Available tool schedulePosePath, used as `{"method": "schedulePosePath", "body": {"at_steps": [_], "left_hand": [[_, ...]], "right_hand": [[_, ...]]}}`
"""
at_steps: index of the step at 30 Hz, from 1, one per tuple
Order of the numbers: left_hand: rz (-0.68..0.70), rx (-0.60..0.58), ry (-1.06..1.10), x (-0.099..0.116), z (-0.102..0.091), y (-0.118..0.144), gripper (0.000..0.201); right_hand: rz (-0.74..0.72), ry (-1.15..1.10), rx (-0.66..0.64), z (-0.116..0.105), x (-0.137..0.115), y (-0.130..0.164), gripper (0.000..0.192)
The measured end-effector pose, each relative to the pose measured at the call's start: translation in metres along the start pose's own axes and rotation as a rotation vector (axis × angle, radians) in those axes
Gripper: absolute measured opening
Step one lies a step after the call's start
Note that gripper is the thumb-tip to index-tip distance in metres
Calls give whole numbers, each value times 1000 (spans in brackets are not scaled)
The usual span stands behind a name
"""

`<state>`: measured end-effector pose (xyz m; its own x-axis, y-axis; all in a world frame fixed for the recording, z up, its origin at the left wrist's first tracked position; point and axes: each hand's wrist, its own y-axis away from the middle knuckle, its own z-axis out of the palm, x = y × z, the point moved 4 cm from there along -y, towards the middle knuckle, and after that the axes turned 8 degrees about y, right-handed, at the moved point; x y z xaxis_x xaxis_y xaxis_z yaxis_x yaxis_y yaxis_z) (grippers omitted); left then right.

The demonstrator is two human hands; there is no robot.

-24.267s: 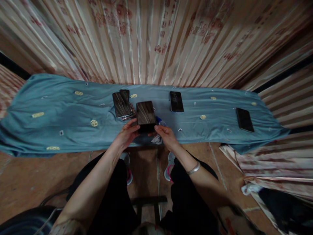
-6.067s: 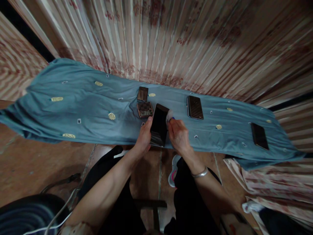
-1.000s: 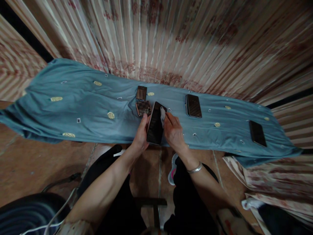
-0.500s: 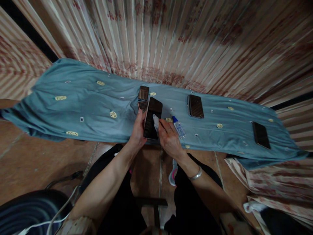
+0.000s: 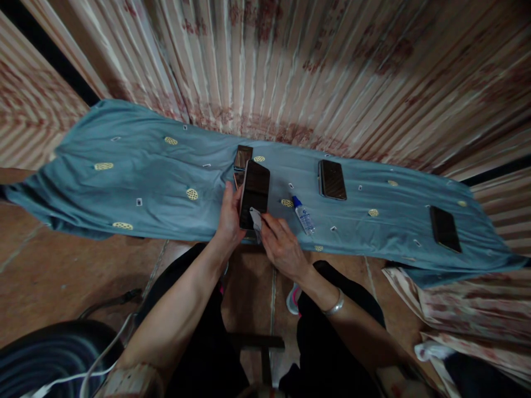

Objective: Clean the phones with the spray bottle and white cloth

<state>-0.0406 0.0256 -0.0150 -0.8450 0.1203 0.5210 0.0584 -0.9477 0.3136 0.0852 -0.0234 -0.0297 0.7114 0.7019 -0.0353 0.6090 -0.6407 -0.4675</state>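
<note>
My left hand [image 5: 230, 216] grips a dark smartphone [image 5: 256, 188] along its left edge, with the screen facing up toward me. Pinched in the fingers of my right hand [image 5: 284, 243] is a small grey cloth [image 5: 256, 222], which lies against the lower part of the screen. Just behind the phone, a dark folding phone [image 5: 243, 157] rests on the blue-green cloth cover, its lower half partly hidden. To the right of my right hand lies a clear bottle [image 5: 304, 216] with a blue cap.
The blue-green cover [image 5: 161, 182] spreads over a long, narrow table. Farther right lie a dark phone [image 5: 332, 180] and another dark phone [image 5: 445, 229]. A pleated curtain [image 5: 265, 72] hangs behind. A black round object [image 5: 53, 359] with a white cable stands at lower left.
The phone has shifted slightly left and away from me in my left hand. My right hand has drawn the cloth down and left, toward the screen's lower end.
</note>
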Motion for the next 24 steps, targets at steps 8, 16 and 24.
{"method": "schedulePosePath", "body": {"at_steps": [8, 16, 24], "left_hand": [[-32, 66, 21, -3, -1, 0, 65], [-84, 127, 14, -7, 3, 5, 70], [-127, 102, -8, -12, 2, 9, 77]], "right_hand": [[-58, -6, 45, -6, -6, 0, 40], [-94, -30, 68, -11, -12, -3, 38], [-162, -4, 172, -17, -18, -8, 36]]}}
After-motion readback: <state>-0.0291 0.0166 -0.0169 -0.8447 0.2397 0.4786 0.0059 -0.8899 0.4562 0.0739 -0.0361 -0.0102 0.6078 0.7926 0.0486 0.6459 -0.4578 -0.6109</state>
